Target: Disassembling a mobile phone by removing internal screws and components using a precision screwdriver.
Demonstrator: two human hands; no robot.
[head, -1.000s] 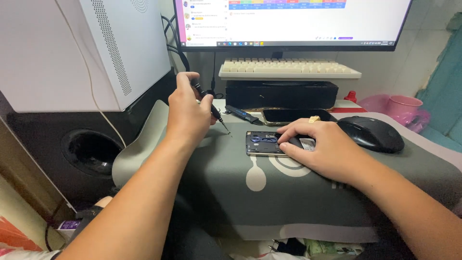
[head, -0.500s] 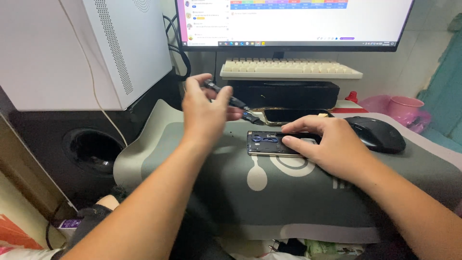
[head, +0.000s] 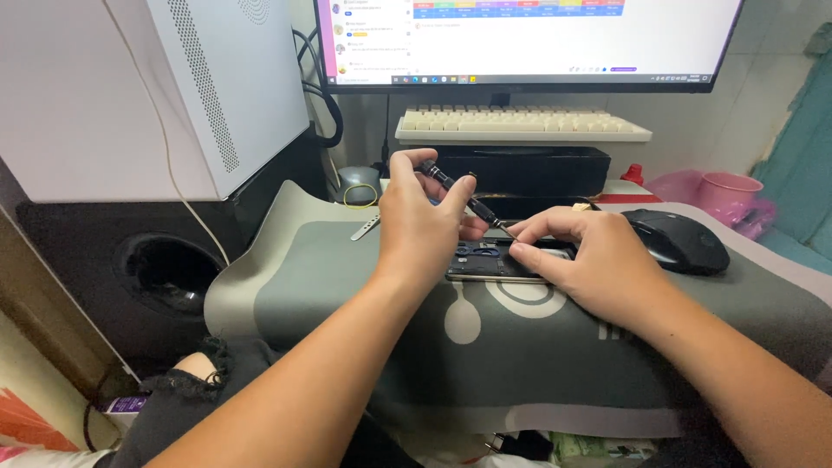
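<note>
Screwdriver [head: 464, 196] sits pinched in my left hand [head: 422, 224], thumb and fingers closed round its black handle. Its long axis slants from upper left down to lower right, handle end high near the keyboard side, tip pointing down toward the opened phone [head: 498, 261]. The phone lies flat on the grey desk mat [head: 347, 303], its long axis running left to right, back cover off and insides facing up. My right hand [head: 589, 260] rests on the phone's right end, thumb and forefinger pressed together just beside the screwdriver tip; I cannot tell whether they grip anything. Near that hand, on the mat, lies a black mouse [head: 680, 241]. Tweezers [head: 366, 228] lie left of my left hand
</note>
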